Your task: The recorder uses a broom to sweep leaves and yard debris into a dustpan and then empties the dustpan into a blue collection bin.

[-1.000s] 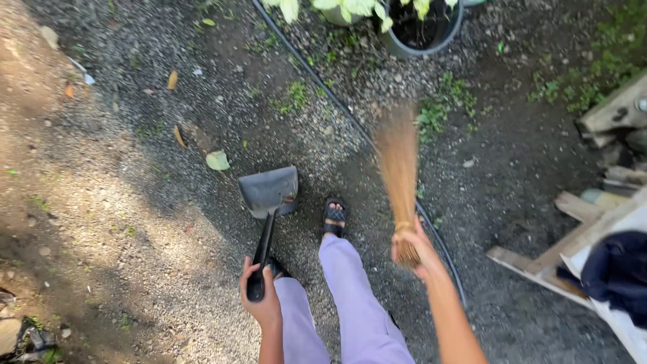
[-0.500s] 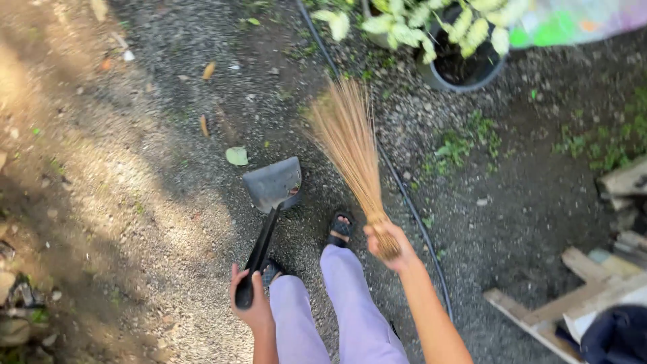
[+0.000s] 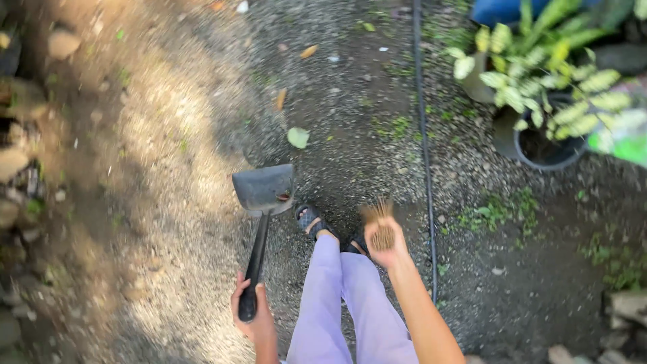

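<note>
Gravel ground (image 3: 168, 155) throughout. Your left hand (image 3: 251, 311) is clenched on the black handle of the dark metal long-handled dustpan (image 3: 264, 190); its long axis runs from your hand up and slightly right, pan mouth pointing away from you, resting on gravel. A pale green fallen leaf (image 3: 297, 137) lies just beyond the pan, right of centre. Right of the dustpan, your right hand (image 3: 385, 244) grips the straw-coloured bundled broom (image 3: 379, 219), bristles foreshortened, direction unclear. Left hand is nearer the pan.
</note>
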